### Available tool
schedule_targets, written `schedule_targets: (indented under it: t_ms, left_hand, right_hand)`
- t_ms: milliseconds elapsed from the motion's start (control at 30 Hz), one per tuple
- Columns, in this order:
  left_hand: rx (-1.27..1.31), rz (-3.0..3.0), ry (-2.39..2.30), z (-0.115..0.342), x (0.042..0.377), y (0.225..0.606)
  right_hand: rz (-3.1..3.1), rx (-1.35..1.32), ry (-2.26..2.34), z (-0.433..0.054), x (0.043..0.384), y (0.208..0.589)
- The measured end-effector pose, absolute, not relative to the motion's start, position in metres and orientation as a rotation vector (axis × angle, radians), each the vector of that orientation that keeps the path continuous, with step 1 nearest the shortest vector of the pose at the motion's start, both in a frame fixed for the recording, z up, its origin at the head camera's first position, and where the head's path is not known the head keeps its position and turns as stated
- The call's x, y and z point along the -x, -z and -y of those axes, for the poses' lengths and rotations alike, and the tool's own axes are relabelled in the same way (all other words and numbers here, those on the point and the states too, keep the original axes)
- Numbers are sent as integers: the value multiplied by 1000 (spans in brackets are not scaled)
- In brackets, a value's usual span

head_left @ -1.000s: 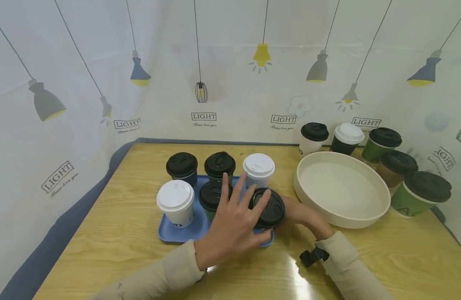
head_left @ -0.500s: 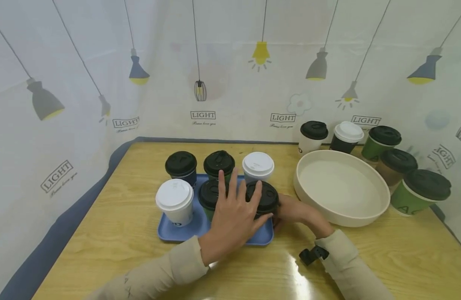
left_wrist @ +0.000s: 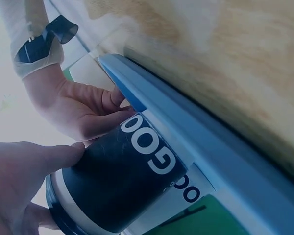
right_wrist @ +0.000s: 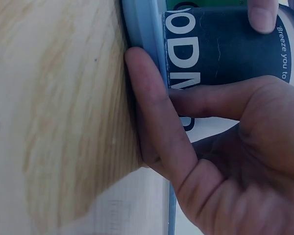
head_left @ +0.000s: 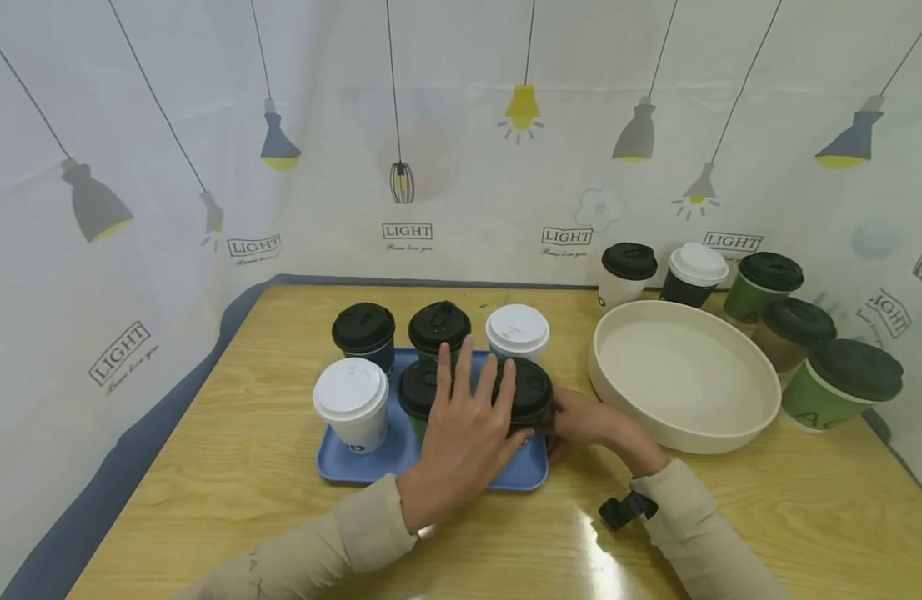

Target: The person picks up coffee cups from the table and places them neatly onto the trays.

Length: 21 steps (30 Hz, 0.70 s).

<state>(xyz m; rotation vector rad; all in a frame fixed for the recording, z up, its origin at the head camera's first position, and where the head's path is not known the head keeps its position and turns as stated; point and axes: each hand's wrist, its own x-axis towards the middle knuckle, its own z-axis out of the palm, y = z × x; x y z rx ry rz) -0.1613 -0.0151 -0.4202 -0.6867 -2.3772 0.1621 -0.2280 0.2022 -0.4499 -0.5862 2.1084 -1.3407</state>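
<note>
A dark paper coffee cup (left_wrist: 122,171) with large white lettering and a black lid stands upright at the near right corner of the blue tray (head_left: 524,475). My left hand (head_left: 464,437) holds this cup from above, thumb against its near side and fingers reaching over the lid. At the tray's right edge, my right hand (head_left: 584,417) grips the rim. In the right wrist view its thumb lies against the cup's lower side, with a finger (right_wrist: 154,88) along the outside of the tray. Beside the dark cup, a green cup (head_left: 418,392) is partly hidden by my left hand.
More lidded cups share the tray: a white-lidded cup (head_left: 352,404) at near left, and a black-lidded blue cup (head_left: 363,329), black-lidded cup (head_left: 440,327) and white-lidded cup (head_left: 517,331) behind. A round cream bowl (head_left: 686,375) stands right, with several cups behind it, including a green cup (head_left: 839,387).
The dark cup has gone from tilted to upright, moving slightly left and down onto the tray. My left hand has shifted with it, its fingers closer together; my right hand has barely moved.
</note>
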Motion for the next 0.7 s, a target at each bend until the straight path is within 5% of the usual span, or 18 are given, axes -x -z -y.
schedule_targets:
  t_ms: [367, 700]
  left_hand:
    - [763, 1839, 522, 50, 148, 363]
    - [259, 1713, 1123, 140, 192, 325]
  right_hand:
    - [-2136, 495, 1327, -201, 229, 448]
    - [-2152, 472, 1311, -198, 229, 450]
